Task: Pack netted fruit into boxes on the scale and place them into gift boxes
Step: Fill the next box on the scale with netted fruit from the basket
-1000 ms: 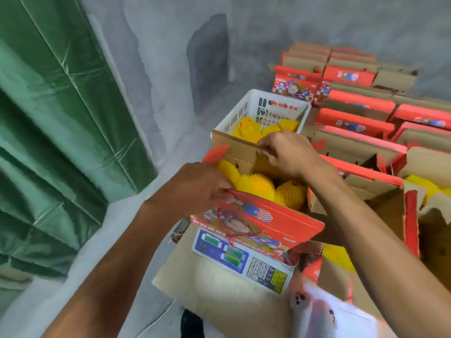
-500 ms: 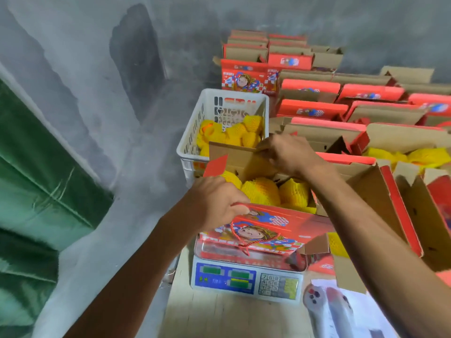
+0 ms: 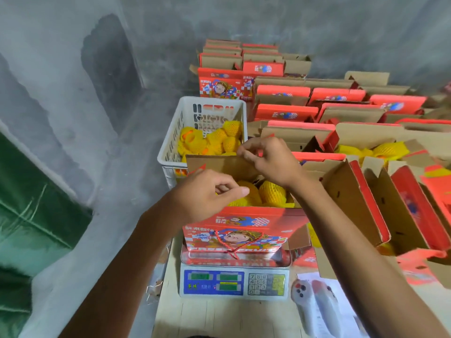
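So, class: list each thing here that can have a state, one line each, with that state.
Gift box on the scale: open, holding netted fruit.
White crate: partly filled with netted fruit.
Scale: loaded.
Left hand: over the box, fingers loosely curled.
Right hand: pinches the far flap.

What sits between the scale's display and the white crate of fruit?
In the head view, the red gift box, open and holding netted fruit, stands on the scale, in front of the white crate.

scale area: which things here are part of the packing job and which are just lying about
Job:
gift box on the scale
scale
netted fruit
white crate
open gift boxes

Lying about:
green tarp
white bottles
papers
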`<state>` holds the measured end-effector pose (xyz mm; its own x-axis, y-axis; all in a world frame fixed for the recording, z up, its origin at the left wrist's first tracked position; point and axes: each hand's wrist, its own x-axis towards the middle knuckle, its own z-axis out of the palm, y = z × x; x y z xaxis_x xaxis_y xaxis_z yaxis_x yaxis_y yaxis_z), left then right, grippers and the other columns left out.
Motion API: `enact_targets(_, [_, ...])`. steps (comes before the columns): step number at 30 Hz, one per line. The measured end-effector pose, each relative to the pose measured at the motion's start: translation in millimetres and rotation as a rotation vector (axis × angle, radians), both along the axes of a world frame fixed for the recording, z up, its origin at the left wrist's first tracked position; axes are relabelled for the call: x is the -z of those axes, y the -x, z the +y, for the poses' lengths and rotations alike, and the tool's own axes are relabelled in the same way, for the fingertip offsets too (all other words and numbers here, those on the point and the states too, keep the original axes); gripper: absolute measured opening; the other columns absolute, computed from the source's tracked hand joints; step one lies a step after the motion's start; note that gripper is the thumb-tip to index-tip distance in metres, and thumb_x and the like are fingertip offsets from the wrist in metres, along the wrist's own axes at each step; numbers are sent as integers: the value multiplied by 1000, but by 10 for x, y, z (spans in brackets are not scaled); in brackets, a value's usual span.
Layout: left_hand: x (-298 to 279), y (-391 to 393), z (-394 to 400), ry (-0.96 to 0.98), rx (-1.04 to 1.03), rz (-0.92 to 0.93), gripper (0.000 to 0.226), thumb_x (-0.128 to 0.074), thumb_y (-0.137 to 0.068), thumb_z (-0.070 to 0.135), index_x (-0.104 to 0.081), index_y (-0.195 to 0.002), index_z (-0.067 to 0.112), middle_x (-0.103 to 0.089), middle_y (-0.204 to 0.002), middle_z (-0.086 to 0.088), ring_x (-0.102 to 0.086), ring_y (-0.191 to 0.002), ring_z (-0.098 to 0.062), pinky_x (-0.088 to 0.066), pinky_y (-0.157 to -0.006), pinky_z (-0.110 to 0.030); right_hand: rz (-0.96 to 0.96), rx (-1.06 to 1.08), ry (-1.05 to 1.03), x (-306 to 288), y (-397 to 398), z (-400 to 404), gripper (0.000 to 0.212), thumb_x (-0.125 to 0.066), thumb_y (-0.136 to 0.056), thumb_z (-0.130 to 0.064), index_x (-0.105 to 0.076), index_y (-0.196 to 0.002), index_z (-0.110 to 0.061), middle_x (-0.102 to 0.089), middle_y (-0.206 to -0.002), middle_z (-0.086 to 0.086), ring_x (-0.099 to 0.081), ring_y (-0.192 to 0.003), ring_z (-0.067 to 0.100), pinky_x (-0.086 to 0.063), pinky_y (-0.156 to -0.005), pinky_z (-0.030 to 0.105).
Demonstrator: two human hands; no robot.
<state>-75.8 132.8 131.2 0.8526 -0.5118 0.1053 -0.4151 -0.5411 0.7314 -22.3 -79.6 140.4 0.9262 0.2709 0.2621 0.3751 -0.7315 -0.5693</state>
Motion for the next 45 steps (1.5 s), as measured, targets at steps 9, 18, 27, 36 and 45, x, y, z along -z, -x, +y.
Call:
enact_targets(9, [150, -269, -61, 72, -48, -60, 13, -72, -95, 31, -81, -95, 23, -76, -86, 14, -69, -83, 6, -47, -72, -6, 126, -50, -22, 45, 233, -76, 12, -68, -96, -20, -76, -87, -20, -76, -84, -3, -69, -79, 14, -55, -76, 40])
enact_targets(18, [162, -297, -101, 30, -31, -65, 13, -71, -96, 31, -81, -98, 23, -76, -89, 14, -69, -86, 5, -49, -72, -6, 143, -7, -10, 129, 316, -107, 16, -66, -98, -26, -78, -92, -18, -75, -83, -2, -66, -77, 15, -54, -73, 41])
enact_targets(27, [211, -178, -120, -8, -40, -45, 8, -75, -93, 26, -80, -96, 21, -75, -87, 13, -69, -83, 2, -51, -73, -10, 155, 22, 42, 236, 568, -87, 17, -64, -100, -30, -78, -99, -21, -77, -86, -4, -68, -82, 11, -50, -74, 26])
enact_targets(36, [517, 232, -66, -132, -99, -69, 19, -75, -91, 36, -75, -108, 29, -72, -111, 13, -64, -107, -8, -53, -97, -40, -42, -2, 18, 505, 1015, -51, 18, -64, -100, -22, -73, -113, -15, -69, -119, 0, -62, -115, 19, -49, -98, 41])
enact_targets(45, [961, 652, -47, -217, -161, -445, 42, -83, -83, 14, -73, -122, 6, -66, -135, -10, -61, -128, -34, -43, -110, -57, -294, 121, 36, 1098, 1365, 121, 42, -57, -94, -3, -61, -135, -2, -49, -151, 15, -48, -138, 35, -38, -113, 46])
